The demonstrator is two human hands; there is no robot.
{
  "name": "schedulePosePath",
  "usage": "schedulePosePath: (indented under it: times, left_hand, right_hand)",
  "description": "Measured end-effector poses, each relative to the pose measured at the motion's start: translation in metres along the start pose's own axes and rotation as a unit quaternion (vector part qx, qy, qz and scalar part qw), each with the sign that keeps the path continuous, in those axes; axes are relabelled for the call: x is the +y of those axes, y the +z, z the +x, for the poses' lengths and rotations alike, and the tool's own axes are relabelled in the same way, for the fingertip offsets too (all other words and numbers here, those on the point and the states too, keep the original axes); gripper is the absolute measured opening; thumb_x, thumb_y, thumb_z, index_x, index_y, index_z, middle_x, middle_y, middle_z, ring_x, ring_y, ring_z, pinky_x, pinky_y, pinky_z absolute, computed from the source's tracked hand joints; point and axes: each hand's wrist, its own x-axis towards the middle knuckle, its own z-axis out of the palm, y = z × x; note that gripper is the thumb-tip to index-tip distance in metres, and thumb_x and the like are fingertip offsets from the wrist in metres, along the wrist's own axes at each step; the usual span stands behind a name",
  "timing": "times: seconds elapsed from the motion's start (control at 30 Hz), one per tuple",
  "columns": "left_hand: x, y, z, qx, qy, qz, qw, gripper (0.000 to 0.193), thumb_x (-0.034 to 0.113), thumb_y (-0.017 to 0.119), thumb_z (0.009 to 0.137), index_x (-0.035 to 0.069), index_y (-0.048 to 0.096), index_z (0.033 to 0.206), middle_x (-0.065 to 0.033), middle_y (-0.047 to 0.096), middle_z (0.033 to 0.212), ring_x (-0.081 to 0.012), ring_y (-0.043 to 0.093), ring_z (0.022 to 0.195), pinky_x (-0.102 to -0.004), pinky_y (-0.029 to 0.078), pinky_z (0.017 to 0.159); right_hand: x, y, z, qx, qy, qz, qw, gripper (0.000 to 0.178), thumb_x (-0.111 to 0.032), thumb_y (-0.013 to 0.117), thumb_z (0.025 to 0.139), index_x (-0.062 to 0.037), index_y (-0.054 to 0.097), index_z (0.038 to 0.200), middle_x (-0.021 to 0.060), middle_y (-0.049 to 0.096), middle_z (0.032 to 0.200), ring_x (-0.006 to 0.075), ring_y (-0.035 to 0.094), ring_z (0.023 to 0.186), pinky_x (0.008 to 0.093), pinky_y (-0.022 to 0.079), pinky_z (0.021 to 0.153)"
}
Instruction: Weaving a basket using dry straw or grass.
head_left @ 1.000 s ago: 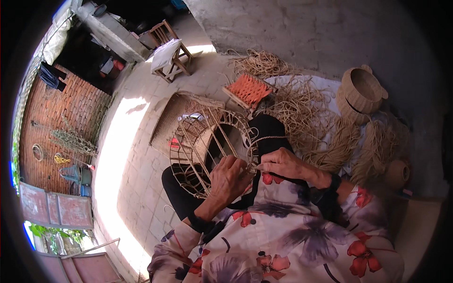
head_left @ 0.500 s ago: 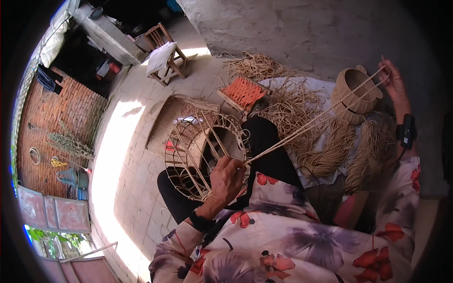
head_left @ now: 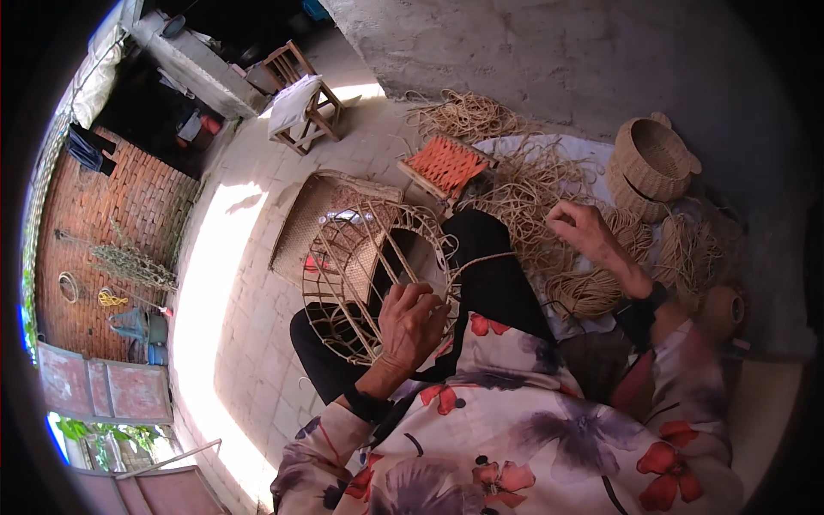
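Observation:
An open, unfinished basket frame [head_left: 339,313] of thin ribs rests across my lap, tilted. My left hand [head_left: 410,324] is closed on its near right rim, and the fingers hide the part they grip. From that rim a tan cord [head_left: 482,260] runs right and lies slack over my dark-trousered knee; beyond the knee I lose sight of it. Off to the right, my right hand [head_left: 588,233] is raised in front of the cord heap with its fingers curled in. Whatever it may hold is hidden.
Loose cord [head_left: 532,184] and coiled hanks [head_left: 588,292] lie on a white cloth at the right. A finished-looking woven basket [head_left: 657,167] stands by the wall. Ahead are an orange-webbed stool [head_left: 446,165], a flat woven tray [head_left: 296,227] and a chair [head_left: 300,107].
My right hand has come down and inward from far out at the right. The cord, stretched taut before, now hangs slack over my knee. My left hand stays at the basket frame's rim.

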Motion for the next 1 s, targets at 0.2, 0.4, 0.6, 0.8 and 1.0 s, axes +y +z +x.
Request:
schedulePosePath:
  times: [0.2, 0.4, 0.6, 0.8, 1.0]
  left_hand:
    - [0.0, 0.007, 0.001, -0.049, -0.071, -0.016, 0.996, 0.015, 0.009, 0.074, 0.074, 0.009, 0.061, 0.08, -0.0069, 0.06, 0.082, -0.0287, 0.054, 0.075, -0.0411, 0.043, 0.07]
    - [0.001, 0.004, 0.001, -0.021, -0.006, -0.001, 1.0, 0.017, 0.01, 0.074, 0.072, 0.011, 0.06, 0.082, -0.004, 0.059, 0.079, -0.0251, 0.054, 0.077, -0.0384, 0.038, 0.07]
    - [-0.003, 0.008, 0.002, 0.021, 0.058, 0.004, 0.998, 0.017, 0.01, 0.074, 0.071, 0.011, 0.06, 0.08, -0.0023, 0.06, 0.084, -0.024, 0.052, 0.078, -0.0381, 0.037, 0.07]
    - [-0.006, 0.007, 0.002, -0.005, 0.069, 0.013, 0.998, 0.016, 0.01, 0.073, 0.072, 0.011, 0.06, 0.08, -0.0027, 0.06, 0.082, -0.0246, 0.051, 0.076, -0.038, 0.037, 0.069]
    - [0.001, 0.005, 0.001, -0.101, -0.099, -0.008, 0.99, 0.01, 0.014, 0.069, 0.08, 0.009, 0.062, 0.085, -0.0107, 0.062, 0.067, -0.0314, 0.063, 0.063, -0.0442, 0.047, 0.061]
  right_hand:
    - [-0.054, 0.067, -0.013, -0.053, -0.055, 0.008, 0.997, 0.014, -0.013, 0.068, 0.087, -0.001, 0.063, 0.093, 0.0091, 0.065, 0.078, 0.0179, 0.064, 0.067, 0.0328, 0.05, 0.063]
    - [-0.071, 0.103, -0.003, -0.003, -0.175, -0.143, 0.974, 0.03, -0.015, 0.072, 0.085, -0.0062, 0.059, 0.109, 0.0124, 0.065, 0.077, 0.0281, 0.066, 0.07, 0.0375, 0.051, 0.062]
    - [-0.08, 0.109, 0.022, -0.093, -0.163, -0.014, 0.982, 0.016, -0.018, 0.069, 0.087, -0.0053, 0.06, 0.091, 0.0163, 0.066, 0.076, 0.0358, 0.067, 0.073, 0.0447, 0.051, 0.064]
    - [-0.092, 0.13, 0.029, 0.017, -0.203, -0.015, 0.979, 0.014, -0.016, 0.069, 0.085, -0.0059, 0.06, 0.089, 0.0132, 0.065, 0.076, 0.0356, 0.067, 0.074, 0.0449, 0.052, 0.064]
    - [-0.082, 0.122, -0.005, 0.027, -0.225, -0.021, 0.974, 0.011, -0.012, 0.069, 0.084, -0.0068, 0.06, 0.088, 0.0107, 0.063, 0.078, 0.0336, 0.066, 0.074, 0.0424, 0.052, 0.063]
